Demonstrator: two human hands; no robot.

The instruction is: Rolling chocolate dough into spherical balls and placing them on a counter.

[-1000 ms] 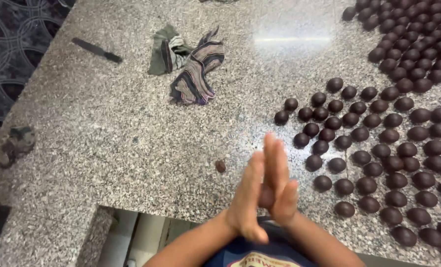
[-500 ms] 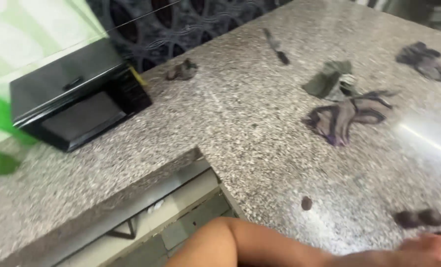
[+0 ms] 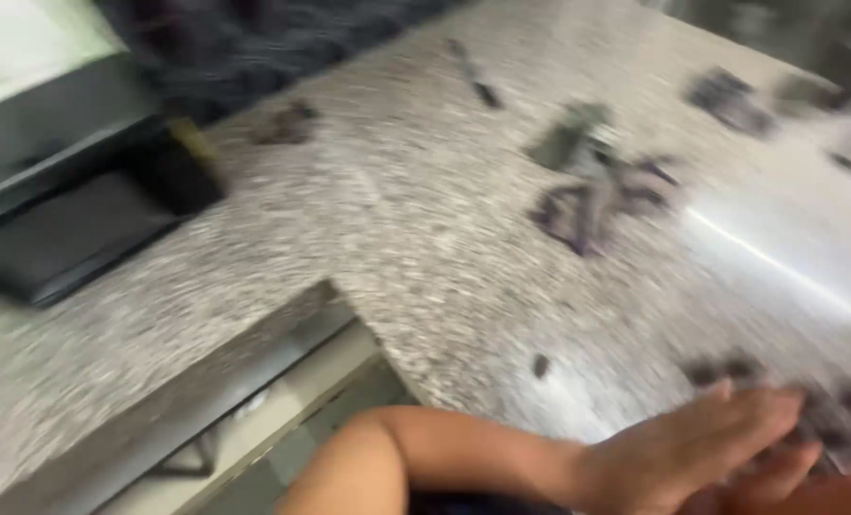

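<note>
Heavy motion blur smears everything; a bright white glare streak cuts across the granite worktop (image 3: 425,248) toward its right edge.

Motion blur smears the cloth (image 3: 602,195); right hand (image 3: 807,491) cut off by the lower edge.
</note>
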